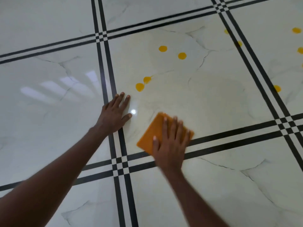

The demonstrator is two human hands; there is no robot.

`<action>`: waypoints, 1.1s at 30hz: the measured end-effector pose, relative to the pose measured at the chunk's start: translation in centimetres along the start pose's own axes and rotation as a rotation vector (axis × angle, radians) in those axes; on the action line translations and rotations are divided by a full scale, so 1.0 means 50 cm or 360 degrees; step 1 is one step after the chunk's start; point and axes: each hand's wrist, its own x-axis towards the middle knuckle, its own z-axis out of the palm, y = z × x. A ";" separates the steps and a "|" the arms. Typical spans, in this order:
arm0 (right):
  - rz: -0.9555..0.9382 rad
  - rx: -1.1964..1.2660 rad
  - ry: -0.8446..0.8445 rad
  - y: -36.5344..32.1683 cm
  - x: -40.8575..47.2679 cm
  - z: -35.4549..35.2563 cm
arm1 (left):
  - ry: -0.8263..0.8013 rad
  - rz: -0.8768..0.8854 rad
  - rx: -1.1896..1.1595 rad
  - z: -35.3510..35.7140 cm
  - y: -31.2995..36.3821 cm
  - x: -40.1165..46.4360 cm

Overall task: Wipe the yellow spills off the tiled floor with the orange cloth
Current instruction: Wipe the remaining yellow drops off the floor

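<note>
I look down from my head camera at a glossy white tiled floor (49,89) with faint grey veining, divided by double black border lines that cross near the lower middle of the frame.

My right hand (170,141) lies flat on a folded orange cloth (152,133), low and just right of centre. Its fingers (175,126) are straight and spread, pressing the cloth against the floor without curling round it. The cloth sits at the near edge of the central tile, with one corner touching the black border line. Hand and cloth look slightly blurred.

My left hand (114,113) rests palm down on the bare floor to the left of the cloth, fingers straight and relaxed, holding nothing. It lies across the vertical black border lines.

Yellow spills (139,87) remain as round blobs. Two touch each other just above my left hand, two more sit apart higher up near the centre, and several others dot the right edge and upper right of the frame.
</note>
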 end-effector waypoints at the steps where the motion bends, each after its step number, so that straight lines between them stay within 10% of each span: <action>1: -0.0091 -0.0073 0.0006 0.040 0.060 -0.004 | -0.0007 0.0003 0.0005 0.000 -0.001 0.000; 8: 0.1039 0.0054 0.0271 0.158 0.009 -0.029 | 0.0066 -0.0052 -0.0029 0.006 0.020 -0.002; 12: 0.1072 0.0098 0.0184 0.160 -0.142 -0.023 | 0.0112 -0.0026 -0.0054 0.015 0.013 -0.001; 17: 0.1235 0.0169 0.0236 0.197 0.077 -0.032 | 0.0102 -0.0016 -0.0015 0.017 0.013 0.001; 25: -0.0045 0.0061 -0.0081 -0.044 0.010 -0.013 | 0.0092 -0.0032 -0.0130 -0.023 -0.013 0.005; 33: -0.0410 -0.0139 -0.0018 0.103 0.310 -0.011 | -0.0303 -0.0095 0.0142 -0.113 -0.088 0.099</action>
